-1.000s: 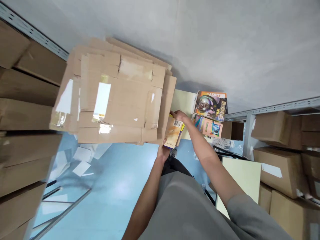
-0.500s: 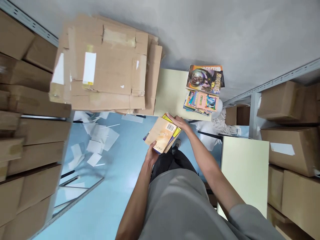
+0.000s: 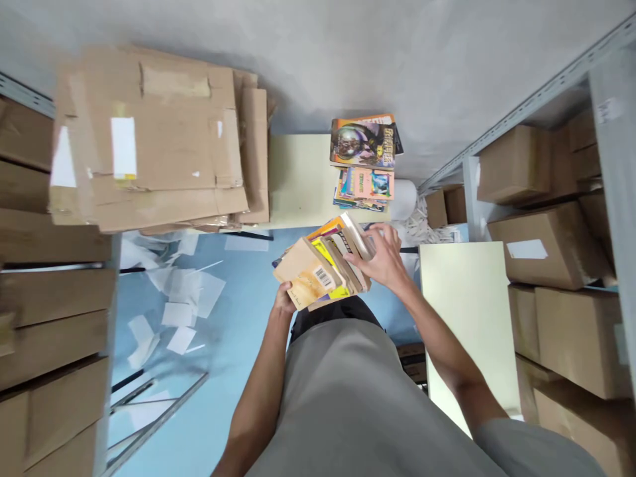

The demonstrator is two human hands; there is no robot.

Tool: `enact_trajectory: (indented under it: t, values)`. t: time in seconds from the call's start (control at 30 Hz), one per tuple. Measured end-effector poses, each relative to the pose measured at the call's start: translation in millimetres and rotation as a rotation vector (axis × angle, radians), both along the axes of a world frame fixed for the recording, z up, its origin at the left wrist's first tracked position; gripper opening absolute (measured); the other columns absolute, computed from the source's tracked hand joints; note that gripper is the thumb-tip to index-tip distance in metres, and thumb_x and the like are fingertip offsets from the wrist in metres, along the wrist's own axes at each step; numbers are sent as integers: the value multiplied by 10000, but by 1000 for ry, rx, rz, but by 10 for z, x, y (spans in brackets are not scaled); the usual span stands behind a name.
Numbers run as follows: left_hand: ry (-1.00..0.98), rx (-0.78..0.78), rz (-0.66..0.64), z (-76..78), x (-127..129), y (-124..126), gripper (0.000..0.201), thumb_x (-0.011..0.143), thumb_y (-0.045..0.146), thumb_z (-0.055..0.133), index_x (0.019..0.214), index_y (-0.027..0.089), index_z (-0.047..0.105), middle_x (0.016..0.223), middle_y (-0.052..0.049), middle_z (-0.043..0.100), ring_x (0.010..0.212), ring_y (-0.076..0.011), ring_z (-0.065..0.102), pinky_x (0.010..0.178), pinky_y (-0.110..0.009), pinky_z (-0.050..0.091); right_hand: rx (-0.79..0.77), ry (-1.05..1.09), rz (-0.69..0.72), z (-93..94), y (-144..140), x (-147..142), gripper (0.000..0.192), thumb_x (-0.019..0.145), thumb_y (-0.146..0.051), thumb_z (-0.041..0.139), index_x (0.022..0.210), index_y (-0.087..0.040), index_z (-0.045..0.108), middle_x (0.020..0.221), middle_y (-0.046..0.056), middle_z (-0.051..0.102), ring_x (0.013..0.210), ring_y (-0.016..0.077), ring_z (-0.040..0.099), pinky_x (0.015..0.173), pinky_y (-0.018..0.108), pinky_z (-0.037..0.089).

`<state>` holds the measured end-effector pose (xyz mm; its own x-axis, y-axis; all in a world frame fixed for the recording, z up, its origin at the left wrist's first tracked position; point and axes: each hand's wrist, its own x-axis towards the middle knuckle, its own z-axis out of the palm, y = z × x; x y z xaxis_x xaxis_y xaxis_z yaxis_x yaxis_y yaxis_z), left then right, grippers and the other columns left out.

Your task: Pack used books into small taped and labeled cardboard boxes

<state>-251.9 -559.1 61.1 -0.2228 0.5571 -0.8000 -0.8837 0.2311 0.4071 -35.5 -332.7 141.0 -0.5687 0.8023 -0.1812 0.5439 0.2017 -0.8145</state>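
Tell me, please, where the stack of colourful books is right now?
In the head view, the stack of colourful books lies on the pale table, upper centre, right of the flattened cardboard, beyond the hands.

We hold a small stack of books point(image 3: 325, 268) above the blue floor point(image 3: 238, 331), our left hand point(image 3: 284, 303) under its near corner and our right hand point(image 3: 385, 262) fanning the upper volumes with spread fingers point(image 3: 373, 238). Beyond it a pale surface point(image 3: 298, 179) carries another pile of books point(image 3: 365, 162), beside flattened cardboard point(image 3: 154, 139). Loose papers point(image 3: 183, 298) litter the floor.
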Motion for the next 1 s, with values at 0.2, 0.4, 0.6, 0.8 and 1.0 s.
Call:
enact_trajectory:
  t: [0.2,0.4,0.6,0.8,1.0]
  values:
    - [4,-27,-81,-109,-89,427,735,691,319,885,1399,151,775,1232,-182,888,1431,-498,746,1205,-616,629,-245,63,37,190,251,134,1366,761,-881,951,1844,-327,329,1849,143,461,1739,456,431,1423,647,377]
    - [2,7,-107,-76,-41,452,761,626,206,879,1378,126,794,1221,-200,891,1385,-525,769,1178,-642,649,-269,41,57,202,109,241,1615,666,-776,1062,1916,-323,147,1926,164,312,1810,461,288,1464,659,307]
    - [116,98,-215,184,-163,197,849,424,186,1027,1255,140,860,1198,-216,892,1332,-597,768,1132,-679,661,-368,167,150,319,51,364,1526,767,-689,1013,1919,-326,81,1906,165,355,1796,413,350,1442,626,378]
    - [180,72,-297,203,-496,-30,712,293,173,1103,973,175,890,1020,-158,904,1273,-580,797,1115,-684,669,-251,128,158,332,-130,235,1551,696,-535,1050,1915,-419,98,1875,94,430,1763,421,414,1464,544,384]
    - [167,211,-444,-134,-879,-70,626,303,260,1140,869,170,887,921,-114,897,1125,-518,862,996,-611,739,157,94,304,402,-339,45,1739,672,-458,1074,1884,-382,-171,1848,196,406,1694,514,475,1331,723,535]
